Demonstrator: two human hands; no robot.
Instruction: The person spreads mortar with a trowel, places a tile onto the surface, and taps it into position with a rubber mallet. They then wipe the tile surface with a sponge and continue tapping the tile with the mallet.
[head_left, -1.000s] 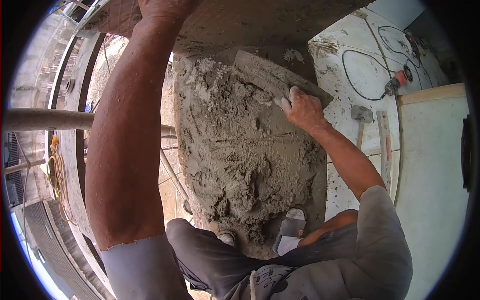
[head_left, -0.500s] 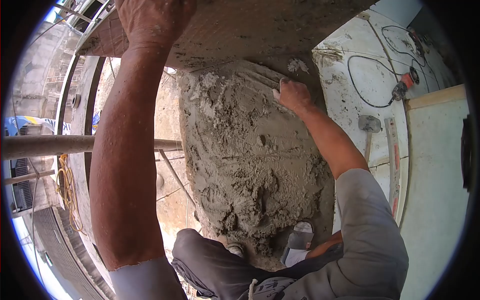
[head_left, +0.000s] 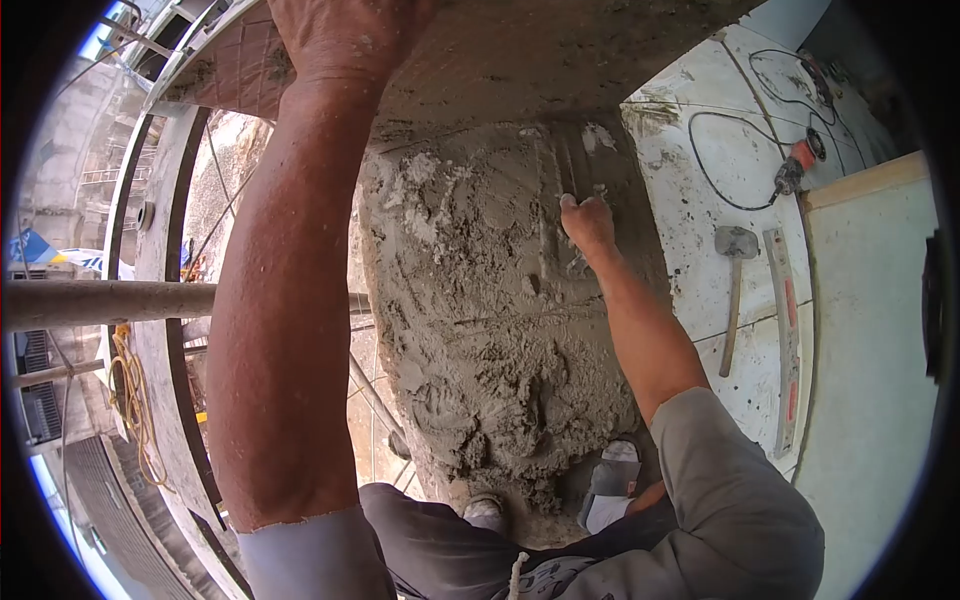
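Wet grey mortar [head_left: 480, 260] is spread in a rough layer over the surface below me, with lumps near my feet. My right hand [head_left: 588, 222] is closed round a trowel [head_left: 565, 165] on the upper right part of the mortar; its blade is smeared and blends with the mortar. My left hand [head_left: 350, 30] is raised at the top edge of the view, against a mortar-stained upright panel [head_left: 520, 60]. Its fingertips are cut off or hidden, so what they touch cannot be made out.
On the pale tiles at right lie a mallet [head_left: 737, 243], a long level [head_left: 783, 340] and a red-and-black power tool [head_left: 797, 168] with its cable. A pipe [head_left: 110, 303] and a yellow rope [head_left: 130, 390] are at left. My shoes [head_left: 615, 475] stand at the mortar's near edge.
The trowel has turned from a slanted position to nearly upright in the view. My right hand has moved slightly down over the mortar. The camera view has shifted a little.
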